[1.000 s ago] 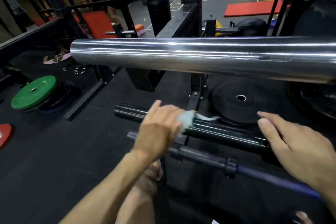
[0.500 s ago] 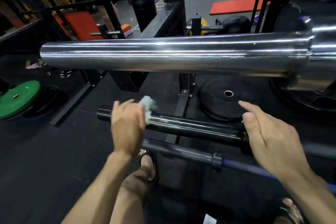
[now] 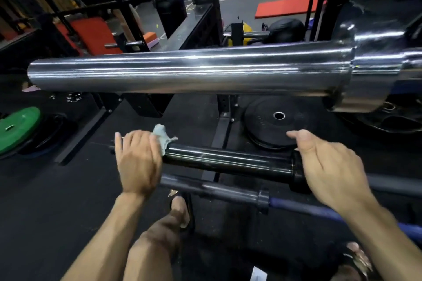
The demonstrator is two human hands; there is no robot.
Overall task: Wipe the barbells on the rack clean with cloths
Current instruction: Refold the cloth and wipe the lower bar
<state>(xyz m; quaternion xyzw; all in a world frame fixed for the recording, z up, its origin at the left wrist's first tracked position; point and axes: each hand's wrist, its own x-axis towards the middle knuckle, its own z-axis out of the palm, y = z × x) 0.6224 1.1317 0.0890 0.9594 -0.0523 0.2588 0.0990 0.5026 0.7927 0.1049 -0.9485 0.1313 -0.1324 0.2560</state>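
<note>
Pale cloth [image 3: 162, 136] bunched under left grip [image 3: 139, 162] clamped at black barbell sleeve [image 3: 228, 162] end, right grip [image 3: 328, 166] relaxed apart on collar

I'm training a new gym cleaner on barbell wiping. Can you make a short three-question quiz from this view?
1. True or false: the left hand holds the cloth against the black barbell sleeve.
2. Which bar is being wiped? A) the chrome sleeve on top B) the black barbell sleeve C) the thin bar nearest the person
3. Fill in: the right hand rests by the sleeve's ____ , holding no cloth.

Key: 1 true; 2 B; 3 collar
</note>
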